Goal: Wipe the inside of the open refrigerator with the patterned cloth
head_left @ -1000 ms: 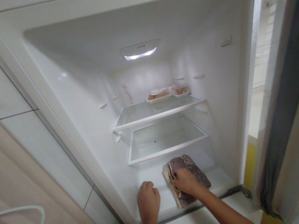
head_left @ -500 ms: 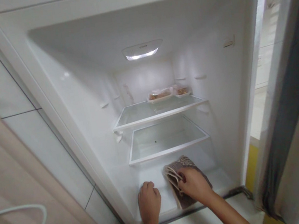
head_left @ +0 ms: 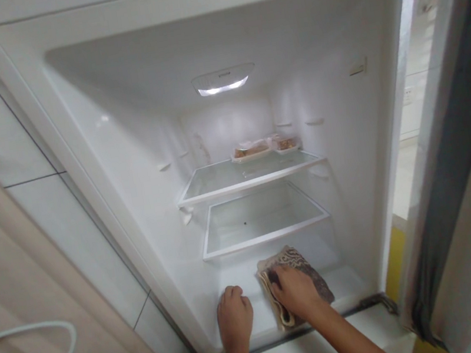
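A folded brown cloth with a pale pattern and beige edges (head_left: pixel 306 267) lies on the white bottom of the fridge, near its front edge. My right hand (head_left: pixel 295 291) rests on top of the cloth, its fingers curled against the upper left part; whether they pinch the fabric is hidden. To the left, my left hand (head_left: pixel 235 315) lies on the fridge floor with its fingers curled in and no object visible in it. A gap of white floor separates it from the cloth.
Above the hands are a lower glass shelf (head_left: pixel 267 237) and an upper glass shelf (head_left: pixel 250 184). Two wrapped food trays (head_left: pixel 251 150) sit on the upper one. A lamp (head_left: pixel 224 80) glows at the ceiling. The open door (head_left: pixel 457 195) stands at the right.
My right hand has shifted slightly left over the cloth. The cloth's raised upper layers now lie flatter, showing more of the pattern. My left hand has stayed in place.
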Tool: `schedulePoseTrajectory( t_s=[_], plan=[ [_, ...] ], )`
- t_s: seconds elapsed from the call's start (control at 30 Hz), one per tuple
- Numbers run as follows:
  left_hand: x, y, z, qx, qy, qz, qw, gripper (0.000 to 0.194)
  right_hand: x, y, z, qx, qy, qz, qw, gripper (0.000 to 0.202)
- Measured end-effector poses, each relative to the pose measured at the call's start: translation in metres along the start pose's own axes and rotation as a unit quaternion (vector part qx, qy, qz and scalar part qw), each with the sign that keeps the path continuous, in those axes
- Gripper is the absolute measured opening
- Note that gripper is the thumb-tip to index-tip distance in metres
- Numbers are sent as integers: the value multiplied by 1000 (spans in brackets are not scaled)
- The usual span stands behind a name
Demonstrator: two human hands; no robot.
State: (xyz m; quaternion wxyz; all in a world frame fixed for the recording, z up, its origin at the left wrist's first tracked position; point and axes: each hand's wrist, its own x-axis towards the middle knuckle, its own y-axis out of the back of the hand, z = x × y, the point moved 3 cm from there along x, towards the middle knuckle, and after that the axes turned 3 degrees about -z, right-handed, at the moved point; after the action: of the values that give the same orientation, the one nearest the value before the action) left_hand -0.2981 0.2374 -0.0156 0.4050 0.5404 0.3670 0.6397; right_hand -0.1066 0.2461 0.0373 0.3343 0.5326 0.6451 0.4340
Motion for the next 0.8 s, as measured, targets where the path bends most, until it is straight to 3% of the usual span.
schedulePoseTrajectory(
  t_s=[0.2,0.4,0.57,0.67,0.8],
  plan=[
    [-1,-1,-1,-5,1,5,1000,23,49,-15,-5,-7,3,-32,999,31],
    [-2,-2,-1,-11,10,-5,1000,24,65,-19,4,32,-5,-2,999,35],
    [-1,-1,0,-11,16,-8,1000,23,55,-25,9,87,60,4,994,43],
    [-1,-1,0,-11,14,-9,1000,24,38,-22,22,92,57,30,994,51],
    [-1,0,-1,-18,9,-15,1000,24,9,-26,42,42,51,30,997,47]
  ],
)
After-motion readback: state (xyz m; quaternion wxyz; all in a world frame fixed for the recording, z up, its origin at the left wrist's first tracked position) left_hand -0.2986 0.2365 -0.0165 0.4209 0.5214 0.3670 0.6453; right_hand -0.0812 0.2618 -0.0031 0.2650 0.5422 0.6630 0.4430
